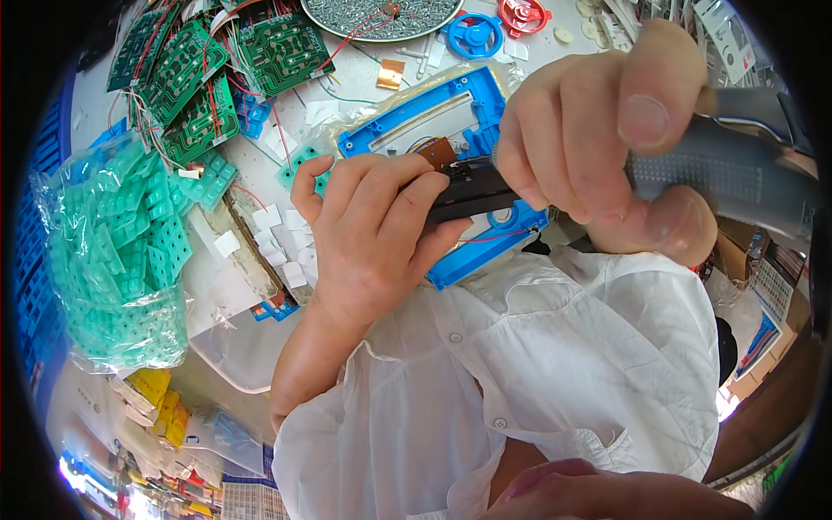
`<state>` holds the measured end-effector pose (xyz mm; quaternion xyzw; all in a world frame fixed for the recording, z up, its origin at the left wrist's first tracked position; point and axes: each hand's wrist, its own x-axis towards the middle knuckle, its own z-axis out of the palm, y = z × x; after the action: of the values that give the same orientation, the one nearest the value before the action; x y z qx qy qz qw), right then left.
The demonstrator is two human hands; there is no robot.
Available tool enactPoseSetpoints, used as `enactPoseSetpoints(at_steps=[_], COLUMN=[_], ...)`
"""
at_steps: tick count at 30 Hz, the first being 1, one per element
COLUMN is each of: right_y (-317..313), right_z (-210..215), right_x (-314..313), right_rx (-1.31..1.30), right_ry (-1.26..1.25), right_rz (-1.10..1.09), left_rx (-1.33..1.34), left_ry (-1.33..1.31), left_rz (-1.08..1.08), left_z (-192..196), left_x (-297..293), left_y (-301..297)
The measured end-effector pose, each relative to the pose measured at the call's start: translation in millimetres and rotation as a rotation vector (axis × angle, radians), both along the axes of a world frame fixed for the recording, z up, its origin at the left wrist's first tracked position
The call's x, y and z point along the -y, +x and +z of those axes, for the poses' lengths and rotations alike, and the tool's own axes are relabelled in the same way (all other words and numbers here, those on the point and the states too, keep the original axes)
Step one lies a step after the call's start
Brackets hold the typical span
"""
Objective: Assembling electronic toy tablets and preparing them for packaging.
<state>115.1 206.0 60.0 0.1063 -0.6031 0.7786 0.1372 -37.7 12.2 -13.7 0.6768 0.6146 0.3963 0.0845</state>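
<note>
Green circuit boards (pixel 282 56) trailing thin red and white wires lie heaped at the far left of a white worktable (pixel 360 68), near a round tray (pixel 381 40) full of small silvery fasteners (pixel 416 17), a blue plastic wheel (pixel 475 36), a red plastic wheel (pixel 523 13) and a copper-colored square (pixel 391 74). Closer in on the left, teal rubber keypads (pixel 126 230) fill a clear plastic bag (pixel 152 321) beside a blue perforated crate (pixel 36 269), while small white squares (pixel 295 275) lie scattered to the bag's right. Below the table's edge, yellow packages (pixel 153 387) sit near a translucent bin (pixel 234 380).
</note>
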Motion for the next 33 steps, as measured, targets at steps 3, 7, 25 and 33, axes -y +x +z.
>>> enactPoseSetpoints(at_steps=[3,7,25,33], right_y=[0.8,-6.5,61.1,47.9], right_z=[0.7,-8.1,-0.5,-40.5], right_x=[-5.4,5.9,38.4,60.1], right_rx=[-0.016,-0.177,0.208,0.305], right_ry=[0.001,-0.099,0.803,1.027], right_rz=[0.034,-0.157,-0.763,-0.582], left_rx=[-0.019,-0.016,0.081,0.144], left_ry=[-0.043,-0.028,-0.093,-0.18], left_rz=[-0.023,-0.013,-0.072,-0.195], left_z=[2.8,1.4,9.2,16.2], left_x=[2.2,3.1,1.5,-16.5], left_y=[-1.7,0.3,-16.9,-33.3])
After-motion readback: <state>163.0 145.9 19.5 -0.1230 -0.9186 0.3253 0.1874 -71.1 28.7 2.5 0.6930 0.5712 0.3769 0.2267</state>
